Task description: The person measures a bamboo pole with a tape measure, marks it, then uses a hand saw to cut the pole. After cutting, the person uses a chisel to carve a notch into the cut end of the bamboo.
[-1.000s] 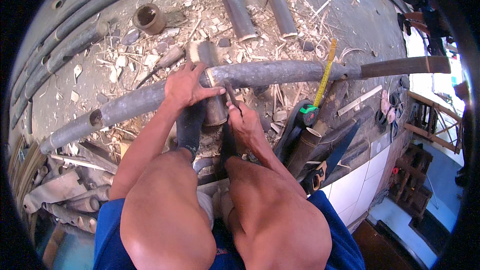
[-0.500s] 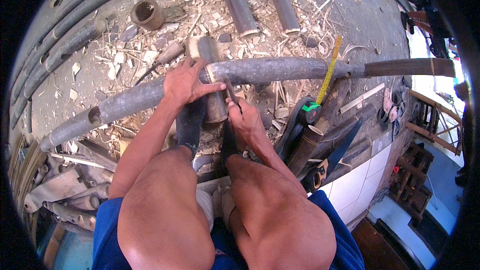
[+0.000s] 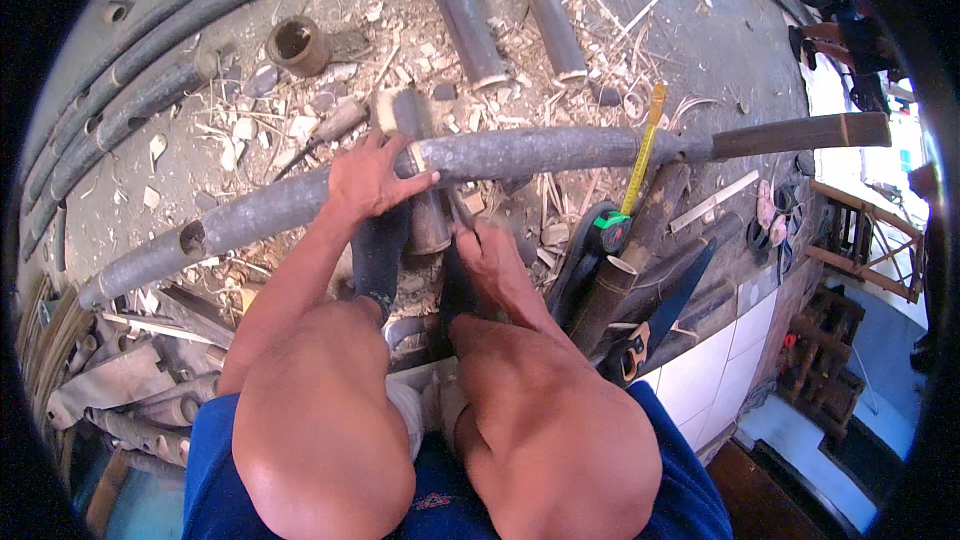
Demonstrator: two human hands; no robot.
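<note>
A long grey bamboo pole (image 3: 560, 153) lies across in front of me, resting over a short thick bamboo piece (image 3: 405, 112). My left hand (image 3: 368, 178) grips the pole from above by its pale node ring, thumb stretched along the near side. Just right of and below that thumb, my right hand (image 3: 490, 258) is closed around a knife (image 3: 461, 210). Only its narrow dark blade shows, pointing up at the pole's near edge; the fist hides the handle. Whether the blade touches the bamboo I cannot tell. Near the pole's left end is a cut hole (image 3: 192, 236).
Wood chips (image 3: 300, 127) litter the floor. A tape measure (image 3: 612, 230) stands to the right, its yellow strip reaching over the pole. Beside it are a handsaw (image 3: 655, 325) and bamboo offcuts (image 3: 607, 285). More poles (image 3: 150, 90) lie at the left, others (image 3: 465, 20) at the far side.
My right hand has drawn the knife toward me, away from the pole's node. The left hand keeps its hold on the pole. The whole view has shifted slightly.
</note>
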